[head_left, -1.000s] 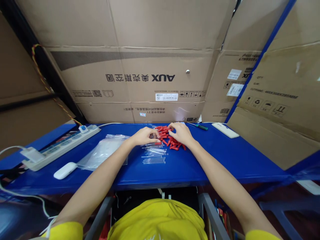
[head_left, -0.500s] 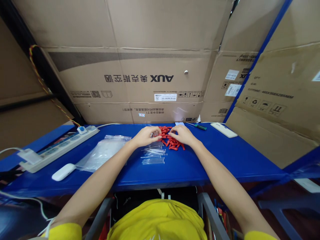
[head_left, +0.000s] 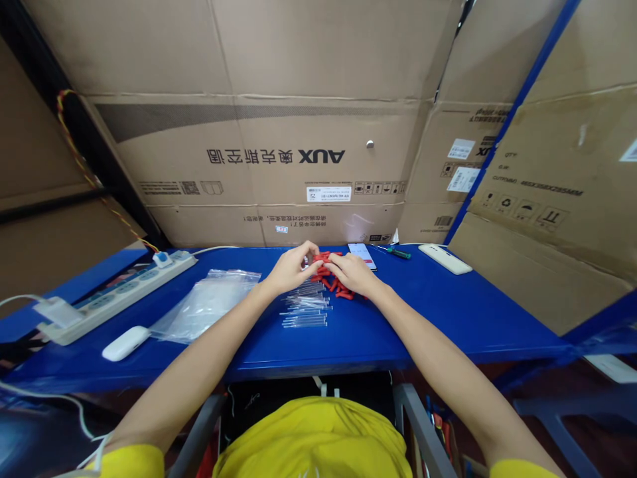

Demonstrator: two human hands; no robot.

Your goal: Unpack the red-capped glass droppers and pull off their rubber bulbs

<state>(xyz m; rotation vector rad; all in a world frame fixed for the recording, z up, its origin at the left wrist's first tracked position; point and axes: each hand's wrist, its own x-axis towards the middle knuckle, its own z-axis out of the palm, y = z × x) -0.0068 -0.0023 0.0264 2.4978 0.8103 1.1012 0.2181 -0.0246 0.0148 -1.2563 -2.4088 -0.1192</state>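
Over the far middle of the blue table, my left hand (head_left: 291, 269) has its fingers curled towards the thumb. Whatever it grips is too small to make out. Close beside it, my right hand (head_left: 352, 272) pinches with thumb and forefinger at the pile's edge, its tips almost meeting the left hand's. What lies in that pinch blends with the red behind it. Small red plastic pieces (head_left: 343, 292) lie heaped under and between the hands, partly covered by them. Several thin clear plastic tubes (head_left: 306, 305) are spread in rows just nearer to me, below my left hand.
Clear plastic bags (head_left: 209, 299) lie left, near a white rounded case (head_left: 126, 342) and a power strip (head_left: 124, 292). Behind my right hand are a lit phone (head_left: 362, 255), a green-handled screwdriver (head_left: 398, 253) and a white phone-shaped object (head_left: 445, 259). Cardboard panels (head_left: 279, 119) wall the table (head_left: 448, 318).
My right hand has moved left, closer to my left hand, uncovering the lit phone. My left fingers have risen slightly. The tubes and bags have stayed put.
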